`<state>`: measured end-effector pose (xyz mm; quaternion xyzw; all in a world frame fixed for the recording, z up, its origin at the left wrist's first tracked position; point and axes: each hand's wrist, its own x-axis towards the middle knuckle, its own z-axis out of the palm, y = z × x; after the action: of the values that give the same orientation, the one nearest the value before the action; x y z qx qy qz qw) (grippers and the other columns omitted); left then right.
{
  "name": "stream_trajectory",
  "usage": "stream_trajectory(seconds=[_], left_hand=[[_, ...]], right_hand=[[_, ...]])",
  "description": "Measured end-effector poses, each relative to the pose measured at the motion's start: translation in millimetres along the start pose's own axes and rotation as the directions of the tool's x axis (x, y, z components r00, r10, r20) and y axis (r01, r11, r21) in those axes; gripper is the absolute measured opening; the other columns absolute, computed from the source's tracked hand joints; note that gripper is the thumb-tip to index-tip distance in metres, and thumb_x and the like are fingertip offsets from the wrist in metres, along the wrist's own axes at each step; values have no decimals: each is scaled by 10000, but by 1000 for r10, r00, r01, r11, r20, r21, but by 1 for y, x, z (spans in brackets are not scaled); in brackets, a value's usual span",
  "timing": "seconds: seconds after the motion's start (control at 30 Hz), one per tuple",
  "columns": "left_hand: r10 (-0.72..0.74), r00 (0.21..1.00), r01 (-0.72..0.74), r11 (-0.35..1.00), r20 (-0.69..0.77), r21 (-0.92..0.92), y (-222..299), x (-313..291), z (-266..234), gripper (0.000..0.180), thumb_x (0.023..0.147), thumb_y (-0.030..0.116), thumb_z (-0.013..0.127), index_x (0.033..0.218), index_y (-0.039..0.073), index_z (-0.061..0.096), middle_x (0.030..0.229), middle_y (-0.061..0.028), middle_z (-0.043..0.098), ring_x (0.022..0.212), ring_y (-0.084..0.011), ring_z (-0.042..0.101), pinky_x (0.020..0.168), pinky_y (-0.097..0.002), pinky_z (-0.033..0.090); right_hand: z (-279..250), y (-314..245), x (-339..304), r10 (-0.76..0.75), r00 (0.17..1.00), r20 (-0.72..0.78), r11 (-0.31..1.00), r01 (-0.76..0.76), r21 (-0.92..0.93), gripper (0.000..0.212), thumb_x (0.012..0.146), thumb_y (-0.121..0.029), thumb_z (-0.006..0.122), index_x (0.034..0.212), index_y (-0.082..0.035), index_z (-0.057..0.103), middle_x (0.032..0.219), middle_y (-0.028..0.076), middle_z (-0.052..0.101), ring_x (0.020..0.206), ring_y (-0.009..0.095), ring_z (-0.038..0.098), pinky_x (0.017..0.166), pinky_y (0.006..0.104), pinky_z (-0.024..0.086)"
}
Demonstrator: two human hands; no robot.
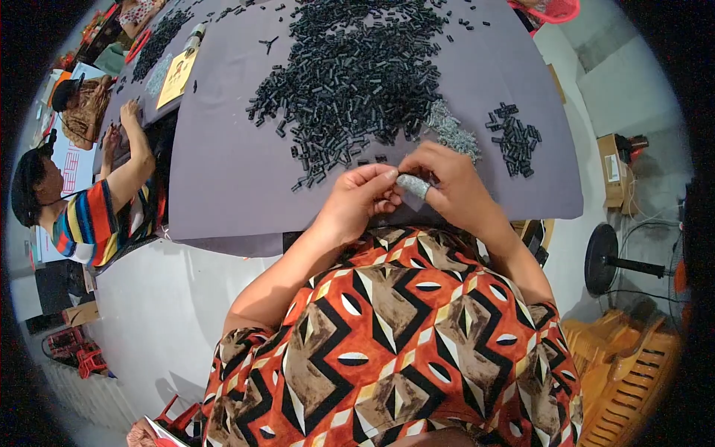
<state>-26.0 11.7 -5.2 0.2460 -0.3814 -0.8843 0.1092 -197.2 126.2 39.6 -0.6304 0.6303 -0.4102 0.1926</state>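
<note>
Head view: one fisheye look down at the table and the wearer's lap.
Left hand: centre of the frame, fingers curled in, fingertips pinched together toward the other hand; any small piece between them is too small to tell.
Right hand: just right of centre, fingers bent, its thumb wearing a grey finger cot; the thumb tip meets the left fingertips.
Black parts pile: a broad heap of small dark tubes, upper centre, on the table just beyond both hands.
Small black heap: a separate cluster, right of the hands, apart from the big pile.
Silvery parts: a little grey mound between the two black heaps, just above the right hand.
Table: covered in grey-purple cloth, filling the upper middle.
Co-worker: at the left edge, in a striped top, one hand raised onto the table.
Yellow card: upper left, on the cloth.
Fan: right edge, on the floor.
</note>
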Motion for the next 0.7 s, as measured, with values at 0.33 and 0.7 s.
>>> stream_trajectory(seconds=[0.33,0.7], left_hand=[[-297,940,242,927,168,286,14,-13,-3,180,950,72,622,1100,-28,632,893,-121,711,724,-143,675,678,-247,565],[-54,999,54,978,-6,202,11,-5,-15,132,959,102,625,1051,8,633,870,-87,703,701,-127,669,653,-236,553]], right_hand=[[-11,-8,-18,-36,976,214,988,2,157,145,802,-57,637,938,-13,661,874,133,637,813,308,642,733,378,506],[-22,47,25,-24,999,-28,894,8,-448,204,759,-3,594,946,-56,654,903,130,603,889,355,620,750,455,497]])
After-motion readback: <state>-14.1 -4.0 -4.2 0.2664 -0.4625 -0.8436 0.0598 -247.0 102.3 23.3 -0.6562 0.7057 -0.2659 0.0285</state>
